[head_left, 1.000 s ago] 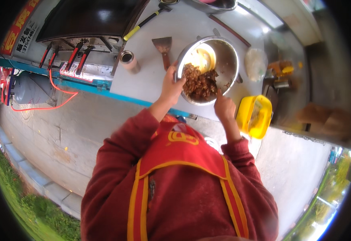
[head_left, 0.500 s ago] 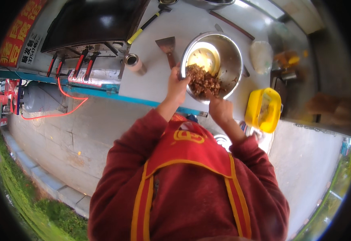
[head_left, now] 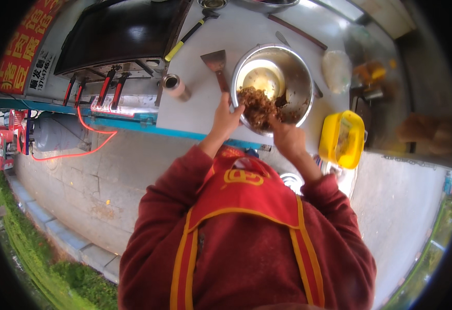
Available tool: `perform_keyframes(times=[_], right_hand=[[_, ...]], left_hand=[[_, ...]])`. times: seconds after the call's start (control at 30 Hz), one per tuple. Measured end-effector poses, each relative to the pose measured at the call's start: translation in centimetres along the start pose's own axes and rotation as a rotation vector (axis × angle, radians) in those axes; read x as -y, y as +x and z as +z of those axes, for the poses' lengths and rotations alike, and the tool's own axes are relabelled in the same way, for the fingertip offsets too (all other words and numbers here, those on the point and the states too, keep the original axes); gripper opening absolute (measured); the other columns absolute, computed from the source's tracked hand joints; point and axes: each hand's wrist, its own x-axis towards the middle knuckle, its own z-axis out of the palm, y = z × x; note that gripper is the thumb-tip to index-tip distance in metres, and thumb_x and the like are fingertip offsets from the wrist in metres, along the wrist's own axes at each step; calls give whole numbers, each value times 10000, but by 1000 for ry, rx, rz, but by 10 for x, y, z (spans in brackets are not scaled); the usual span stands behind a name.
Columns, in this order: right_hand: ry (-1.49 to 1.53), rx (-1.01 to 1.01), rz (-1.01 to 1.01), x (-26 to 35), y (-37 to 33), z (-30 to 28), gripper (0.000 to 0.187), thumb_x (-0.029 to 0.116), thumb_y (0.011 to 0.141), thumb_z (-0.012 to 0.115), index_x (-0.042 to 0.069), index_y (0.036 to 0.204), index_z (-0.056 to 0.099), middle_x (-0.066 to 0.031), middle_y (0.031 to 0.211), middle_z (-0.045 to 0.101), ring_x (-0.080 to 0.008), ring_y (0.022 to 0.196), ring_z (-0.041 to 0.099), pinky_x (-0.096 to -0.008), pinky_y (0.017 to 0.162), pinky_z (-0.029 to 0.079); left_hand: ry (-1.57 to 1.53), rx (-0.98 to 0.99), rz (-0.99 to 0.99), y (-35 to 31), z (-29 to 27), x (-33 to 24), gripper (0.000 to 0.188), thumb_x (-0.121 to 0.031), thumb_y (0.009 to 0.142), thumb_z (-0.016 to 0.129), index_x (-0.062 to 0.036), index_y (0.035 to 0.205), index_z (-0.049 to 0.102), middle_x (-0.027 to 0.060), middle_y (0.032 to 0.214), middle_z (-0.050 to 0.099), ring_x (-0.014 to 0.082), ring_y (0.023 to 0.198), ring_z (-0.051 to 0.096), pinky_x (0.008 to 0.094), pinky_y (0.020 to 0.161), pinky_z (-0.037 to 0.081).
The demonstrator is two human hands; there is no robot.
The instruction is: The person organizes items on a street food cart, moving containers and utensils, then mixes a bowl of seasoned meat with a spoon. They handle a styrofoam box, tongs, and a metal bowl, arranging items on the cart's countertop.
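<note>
A steel mixing bowl (head_left: 301, 77) stands on the pale worktop right in front of me. Dark brown chopped filling (head_left: 257, 106) is heaped along its near left side, and bits cling to the inner wall. My left hand (head_left: 225, 118) grips the bowl's left rim, thumb over the edge. At the near side, my right hand (head_left: 289, 138) reaches over the rim with curled fingers; their tips are hidden at the filling, so what they hold cannot be made out. Just beyond my left hand lies a broad scraper (head_left: 216, 63), its handle pointing toward that hand.
Left of the bowl stands a pinkish cup (head_left: 176, 88), beside a black griddle (head_left: 122, 36) with red-handled levers. A yellow-handled tool (head_left: 184, 39) lies behind it. Right are a yellow plastic container (head_left: 331, 138) and a whitish bag (head_left: 337, 71). A teal edge (head_left: 184, 131) borders the worktop.
The filling has shifted within the bowl, its heap changing shape on the right. My right hand has moved slightly right; my left keeps its hold on the rim.
</note>
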Motion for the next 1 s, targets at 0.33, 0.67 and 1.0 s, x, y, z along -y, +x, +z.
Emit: perform_keyframes(times=[0.33,0.67,1.0], right_hand=[[-67,-233,-108,-11,55,-23,441,192,890,497,297,1316,543,-88,772,678,-281,687,680,-429,586,530],[-154,-316,-144,-37,36,-4,424,114,866,572,246,1268,608,-88,687,633,-230,577,627,-364,513,520],[325,-606,24,-16,56,-32,288,244,872,604,216,1152,667,-122,751,666,-325,674,655,-455,626,513]], left_hand=[[128,101,18,-3,-8,-14,363,-87,874,624,-27,1149,394,166,1172,555,233,830,663,311,521,596],[119,115,36,-2,-6,-7,453,-70,860,637,-25,1242,398,181,1248,536,221,838,667,306,523,592],[145,208,32,-5,2,-13,449,-29,894,580,-48,1292,373,130,1263,518,213,892,661,304,618,600]])
